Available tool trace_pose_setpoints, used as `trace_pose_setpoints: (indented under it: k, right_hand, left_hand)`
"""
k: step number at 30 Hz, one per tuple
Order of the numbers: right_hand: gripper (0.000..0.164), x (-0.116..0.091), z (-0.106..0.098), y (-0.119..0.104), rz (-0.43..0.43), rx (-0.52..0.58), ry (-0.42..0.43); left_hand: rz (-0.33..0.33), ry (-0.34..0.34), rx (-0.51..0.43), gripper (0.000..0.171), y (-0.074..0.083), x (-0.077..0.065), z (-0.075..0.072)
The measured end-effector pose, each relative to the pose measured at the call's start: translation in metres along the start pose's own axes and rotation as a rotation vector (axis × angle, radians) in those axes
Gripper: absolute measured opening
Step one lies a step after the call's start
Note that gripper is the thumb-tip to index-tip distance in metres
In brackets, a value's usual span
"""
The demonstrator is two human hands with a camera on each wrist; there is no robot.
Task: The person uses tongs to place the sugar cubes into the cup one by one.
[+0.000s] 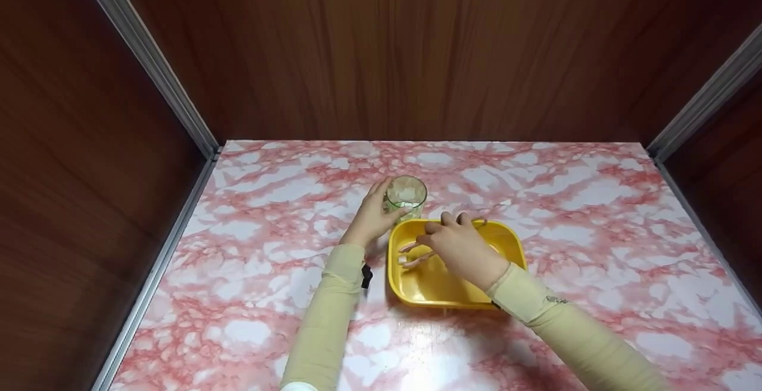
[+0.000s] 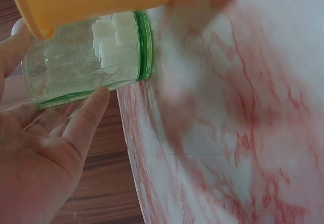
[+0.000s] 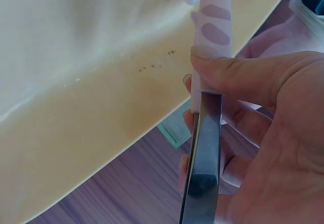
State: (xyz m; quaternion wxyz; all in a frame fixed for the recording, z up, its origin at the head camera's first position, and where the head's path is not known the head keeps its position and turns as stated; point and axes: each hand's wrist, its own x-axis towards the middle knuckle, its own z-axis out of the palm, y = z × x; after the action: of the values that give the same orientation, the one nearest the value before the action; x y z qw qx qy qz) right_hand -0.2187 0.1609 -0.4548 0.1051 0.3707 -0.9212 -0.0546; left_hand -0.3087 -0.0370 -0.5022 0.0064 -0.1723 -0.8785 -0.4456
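My left hand [image 1: 370, 219] holds a clear green-tinted glass [image 1: 411, 191], fingers on one side and thumb on the other. Several white chunks [image 2: 117, 47] lie at the bottom of the glass in the left wrist view. Over a yellow plastic basin [image 1: 440, 303], my right hand [image 1: 467, 252] grips a pair of tongs [image 1: 419, 259] with metal arms and pink tips. One small white chunk [image 1: 403, 259] shows between the spread tips in the head view; whether they touch it, I cannot tell.
The basin stands just in front of the glass, close to its near right side. Both are on a red-and-white marbled tabletop [image 1: 268, 296]. Dark wood-grain panels [image 1: 417, 52] with metal edge strips [image 1: 161, 75] enclose the back and sides.
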Motion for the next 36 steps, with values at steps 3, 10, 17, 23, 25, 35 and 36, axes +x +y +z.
trace_pose_setpoints:
  k: [3, 10, 17, 23, 25, 35, 36]
  right_hand:
    - [0.044, 0.0000, 0.0011, -0.0003, -0.003, 0.003, -0.002]
    - [0.040, 0.0011, 0.0020, -0.0020, -0.005, -0.007, -0.001]
    - [0.036, 0.0038, 0.0059, -0.0040, -0.009, -0.010, 0.009]
    - [0.029, 0.0049, 0.0088, -0.0051, -0.004, -0.032, 0.024]
    - [0.027, 0.0051, 0.0089, -0.0052, -0.003, -0.037, 0.027]
    - [0.026, 0.0058, 0.0090, -0.0056, 0.003, -0.045, 0.022]
    - [0.026, 0.0060, 0.0093, -0.0058, 0.005, -0.042, 0.019]
  left_hand:
    - [0.002, -0.001, 0.005, 0.078, -0.0004, 0.0003, -0.0002]
    - [-0.001, -0.010, -0.001, 0.078, -0.0007, -0.0001, -0.0002]
    - [-0.003, -0.003, -0.004, 0.079, -0.0010, 0.0000, -0.0001]
    - [-0.007, -0.013, -0.018, 0.078, 0.0000, -0.0005, -0.0004]
    - [-0.006, -0.015, -0.020, 0.078, 0.0003, -0.0005, -0.0005]
    - [-0.003, -0.016, -0.037, 0.077, 0.0004, -0.0003, -0.0008]
    - [-0.001, -0.015, -0.039, 0.077, 0.0001, -0.0004, -0.0007]
